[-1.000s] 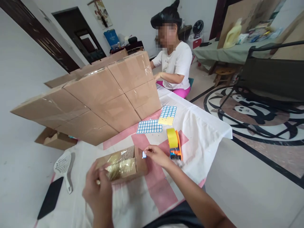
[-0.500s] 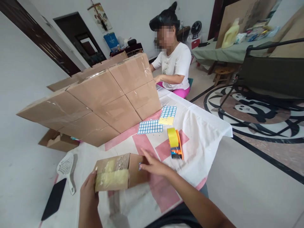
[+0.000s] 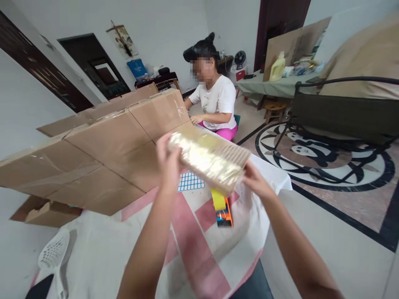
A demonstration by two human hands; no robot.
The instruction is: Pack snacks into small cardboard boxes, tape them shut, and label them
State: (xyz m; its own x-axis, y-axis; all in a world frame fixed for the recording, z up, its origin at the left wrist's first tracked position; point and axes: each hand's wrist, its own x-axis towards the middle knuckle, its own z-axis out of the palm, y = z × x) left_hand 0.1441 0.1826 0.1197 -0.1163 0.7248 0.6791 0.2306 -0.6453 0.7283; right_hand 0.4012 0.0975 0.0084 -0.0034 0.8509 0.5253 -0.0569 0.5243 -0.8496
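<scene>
A small cardboard box [image 3: 209, 160], with shiny yellowish tape across it, is raised above the table and tilted, a little blurred. My left hand [image 3: 168, 157] grips its left end. On the other end, my right hand [image 3: 254, 179] holds the box near its lower right corner. Below the box lies a tape dispenser [image 3: 223, 211] with a yellow roll and orange frame. Partly hidden behind the box is a sheet of blue-edged labels [image 3: 190, 182] on the cloth.
A wall of stacked cardboard boxes [image 3: 121, 149] stands at the left of the cloth-covered table [image 3: 102, 253]. A white slotted scoop [image 3: 54, 253] and a dark flat object [image 3: 40, 287] lie at lower left. Another person [image 3: 215, 97] sits beyond the table's far end.
Both hands have lifted the box off the table, forward and to the right. My right hand has gone from its side to gripping its end. The view has shifted slightly right.
</scene>
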